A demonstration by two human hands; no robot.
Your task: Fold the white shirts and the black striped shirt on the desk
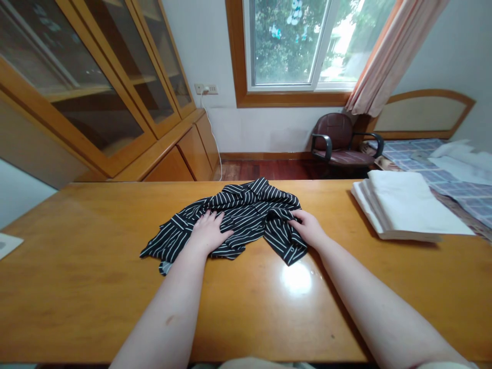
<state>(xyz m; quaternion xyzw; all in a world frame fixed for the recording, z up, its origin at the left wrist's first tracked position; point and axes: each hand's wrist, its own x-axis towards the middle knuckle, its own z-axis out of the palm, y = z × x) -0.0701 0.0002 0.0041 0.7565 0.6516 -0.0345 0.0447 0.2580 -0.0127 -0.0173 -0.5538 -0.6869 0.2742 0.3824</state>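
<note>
A crumpled black garment with thin white stripes (246, 207) lies in the middle of a glossy wooden table (77, 277). My left hand (209, 231) rests flat on its left part, fingers spread and open. My right hand (307, 226) is at the garment's right edge, with its fingers curled and pinching a fold of the striped cloth. Both forearms reach in from the near edge of the table.
A stack of folded white cloth (403, 205) sits on the table's right end. A white paper corner (7, 243) shows at the left edge. Beyond the table are a wooden glass-door cabinet (107, 87), a dark red armchair (340, 141), a window and a bed (453, 169).
</note>
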